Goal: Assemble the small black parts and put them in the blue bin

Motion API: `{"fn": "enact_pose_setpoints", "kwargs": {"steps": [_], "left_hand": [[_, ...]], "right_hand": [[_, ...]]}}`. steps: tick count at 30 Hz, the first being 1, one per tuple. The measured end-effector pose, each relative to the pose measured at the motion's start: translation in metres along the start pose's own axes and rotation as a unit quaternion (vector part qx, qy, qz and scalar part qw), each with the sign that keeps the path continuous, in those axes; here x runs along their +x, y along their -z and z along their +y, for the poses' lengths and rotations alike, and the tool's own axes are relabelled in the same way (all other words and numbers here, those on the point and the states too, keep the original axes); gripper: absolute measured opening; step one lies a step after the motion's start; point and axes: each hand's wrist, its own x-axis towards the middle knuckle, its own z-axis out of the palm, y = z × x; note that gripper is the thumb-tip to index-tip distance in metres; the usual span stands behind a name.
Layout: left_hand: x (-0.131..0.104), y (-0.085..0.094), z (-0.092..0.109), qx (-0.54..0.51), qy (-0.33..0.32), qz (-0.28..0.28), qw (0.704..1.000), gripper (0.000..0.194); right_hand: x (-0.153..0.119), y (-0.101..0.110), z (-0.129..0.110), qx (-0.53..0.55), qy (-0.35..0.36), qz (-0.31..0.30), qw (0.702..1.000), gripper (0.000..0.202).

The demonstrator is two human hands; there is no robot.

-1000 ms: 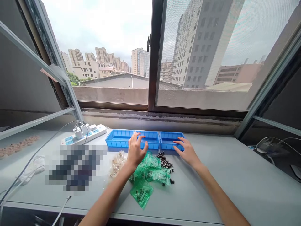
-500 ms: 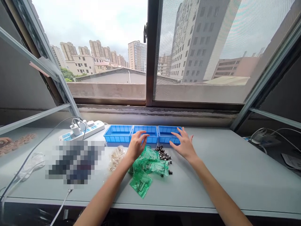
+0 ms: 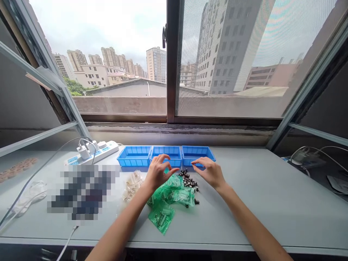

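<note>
My left hand (image 3: 159,173) hovers over the green plastic packets (image 3: 174,190), with its thumb stretched out apart from the curved fingers and nothing in it. At the right, my right hand (image 3: 210,173) is held above the table by the dark metal fittings (image 3: 188,178). Its thumb and index fingertips come together in a pinch, and no object shows between them. One green packet (image 3: 162,217) with several screw-like pieces inside lies nearest the front. Clear bags with pale contents (image 3: 133,185) lie left of the green pile, partly behind my left forearm.
Three blue bins stand in a row at the back: left (image 3: 134,163), middle (image 3: 174,163) and right (image 3: 199,149). A white power strip (image 3: 104,151) with plugs and cables is at the left, near a blurred-out patch. A window rises behind the table (image 3: 272,203).
My right hand has moved down a little from the right bin, and its spread fingers have closed to a pinch. My left thumb now reaches further out. The view has shifted slightly.
</note>
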Motion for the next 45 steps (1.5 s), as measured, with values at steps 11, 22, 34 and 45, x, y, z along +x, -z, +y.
{"fn": "enact_pose_setpoints", "kwargs": {"steps": [11, 22, 34, 45], "left_hand": [[-0.004, -0.006, -0.004, -0.019, 0.033, -0.021, 0.999, 0.025], [-0.006, -0.006, -0.009, -0.076, 0.128, -0.11, 0.983, 0.035], [-0.004, -0.001, -0.009, -0.1, 0.125, -0.074, 0.984, 0.022], [-0.003, -0.002, -0.009, -0.026, 0.065, -0.003, 0.998, 0.017]], "right_hand": [[0.003, 0.013, 0.001, -0.035, -0.145, 0.034, 0.988, 0.017], [0.003, 0.016, 0.001, -0.084, -0.241, -0.011, 0.967, 0.018], [0.003, 0.012, 0.004, -0.083, -0.232, -0.007, 0.969, 0.018], [0.002, 0.007, 0.012, -0.045, -0.206, 0.007, 0.977, 0.019]]}}
